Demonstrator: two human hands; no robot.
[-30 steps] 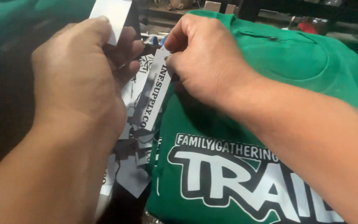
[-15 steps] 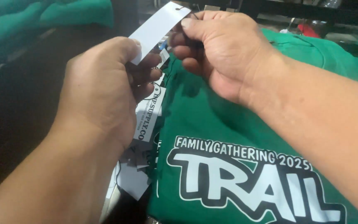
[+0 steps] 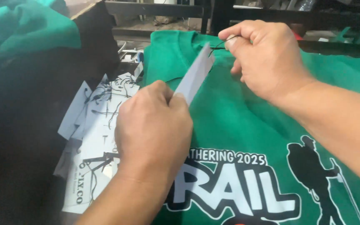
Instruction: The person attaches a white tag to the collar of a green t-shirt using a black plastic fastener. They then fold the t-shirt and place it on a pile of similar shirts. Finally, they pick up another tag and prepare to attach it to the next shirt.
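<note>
The left hand pinches the near end of a narrow white card tag, whose long axis slants up and away to the right. At its far tip the right hand, closer to the tip, nips a thin black string. Both hover over a green printed T-shirt; a pile of white paper tags lies left.

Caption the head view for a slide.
Left hand holds a white tag while right hand pinches its black string over a green shirt.
</note>
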